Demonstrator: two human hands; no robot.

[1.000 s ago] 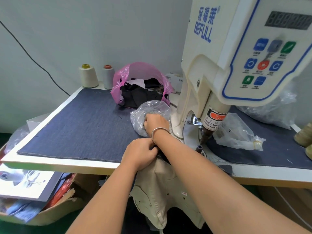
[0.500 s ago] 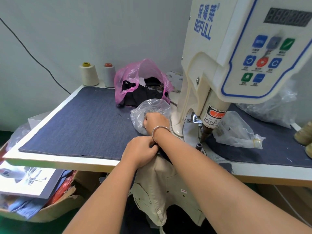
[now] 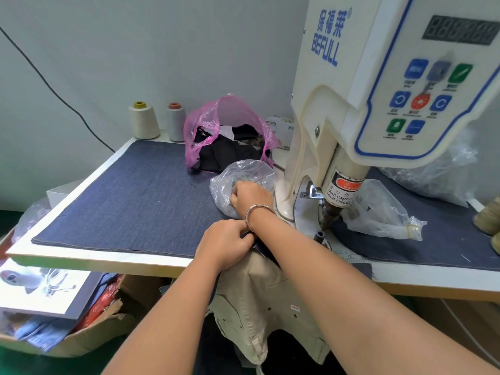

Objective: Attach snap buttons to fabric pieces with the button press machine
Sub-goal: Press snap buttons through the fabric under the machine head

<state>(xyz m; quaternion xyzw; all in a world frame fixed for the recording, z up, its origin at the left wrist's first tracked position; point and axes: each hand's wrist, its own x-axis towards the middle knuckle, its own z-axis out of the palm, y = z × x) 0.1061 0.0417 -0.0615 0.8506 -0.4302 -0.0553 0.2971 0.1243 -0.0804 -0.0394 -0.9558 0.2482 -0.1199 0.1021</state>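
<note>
Risk sits mostly with the right hand (image 3: 250, 197), reaching into the clear bag of snaps (image 3: 238, 180) just left of the button press machine (image 3: 351, 131); its fingertips are buried in plastic, so whether they pinch a snap cannot be told. A fumbled snap could drop and roll off the table. In front of the machine, the left hand (image 3: 226, 243) grips the beige fabric (image 3: 259, 299) with curled fingers at the table edge; most of it hangs below, and a loosened grip would likely let it slide off.
</note>
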